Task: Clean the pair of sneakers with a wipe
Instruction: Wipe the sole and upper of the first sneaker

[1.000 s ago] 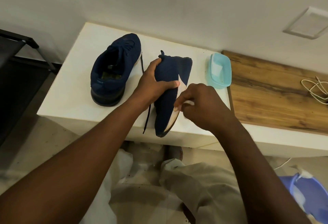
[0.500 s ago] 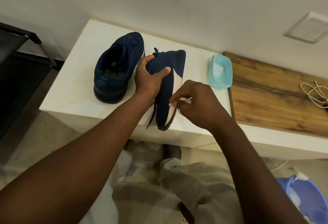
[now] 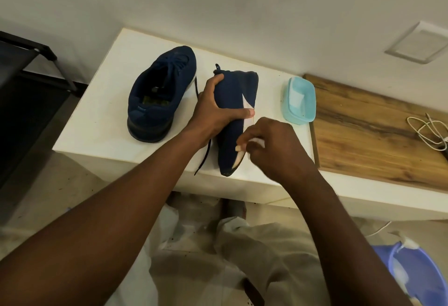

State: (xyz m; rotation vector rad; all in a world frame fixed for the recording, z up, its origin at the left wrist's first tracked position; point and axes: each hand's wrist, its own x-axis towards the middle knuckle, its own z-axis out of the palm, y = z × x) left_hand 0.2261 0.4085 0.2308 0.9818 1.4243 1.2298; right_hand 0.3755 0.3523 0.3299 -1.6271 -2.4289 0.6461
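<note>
Spanning a white wall [image 3: 266, 2], white counter [image 3: 97, 121] meets wood [image 3: 368, 140].

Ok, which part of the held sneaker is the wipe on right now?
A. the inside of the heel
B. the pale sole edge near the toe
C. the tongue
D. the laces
B: the right hand presses the white wipe against the pale sole edge of the sneaker that the left hand grips on its side.

Two sneakers [image 3: 161, 94] [image 3: 234, 121], one wipe [image 3: 258, 141], one tub [image 3: 299, 99]
</note>
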